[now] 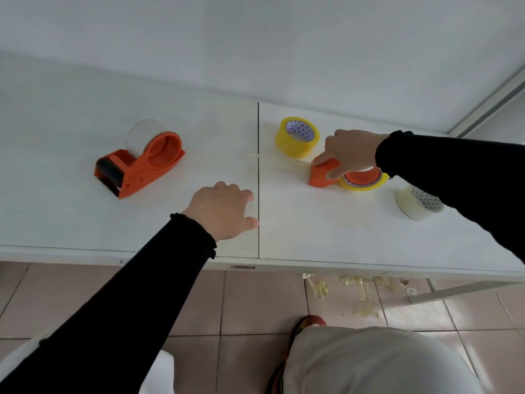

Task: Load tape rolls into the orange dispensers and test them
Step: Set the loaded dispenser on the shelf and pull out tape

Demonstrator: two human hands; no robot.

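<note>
At two o'clock, your right hand (pixel 350 153) grips the orange dispenser (pixel 324 174), arm outstretched. Your left hand (pixel 223 213) rests spread, palm-down on the tabletop (pixel 326 228), holding nothing.

We see a white table (pixel 326 228) bearing two orange dispensers (pixel 139 166) (pixel 324 174), a yellow tape roll (pixel 297 137) and a clear tape roll (pixel 417 204).

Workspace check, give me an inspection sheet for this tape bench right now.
Surface: white table, seam down the middle, tape strip stuck across it.
Job's things: left dispenser loaded with a clear roll; right dispenser loaded with yellow tape; spare yellow roll; spare whitish roll.
Clutter: tape scraps on the floor.
Grips: left hand open on the table; right hand holding the right dispenser.
Cables: nothing seen.
Surroundings: white wall, pink tiles.
</note>
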